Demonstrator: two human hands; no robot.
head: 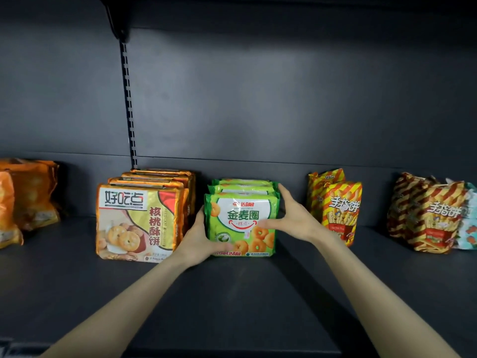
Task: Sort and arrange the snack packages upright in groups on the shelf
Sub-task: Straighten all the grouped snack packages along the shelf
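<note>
A row of green ring-biscuit packs stands upright in the middle of the dark shelf. My left hand grips the row's left side, thumb across the front pack's lower edge. My right hand grips the right side, thumb on the front face, fingers reaching up along the packs behind. To the left stands a row of orange walnut-biscuit packs. To the right stand red-and-yellow striped finger-biscuit bags.
At the far left, orange bags lean against each other. At the far right sit brown-striped bags with a pale teal bag behind. A slotted upright runs up the back panel. The shelf's front edge lies near my elbows.
</note>
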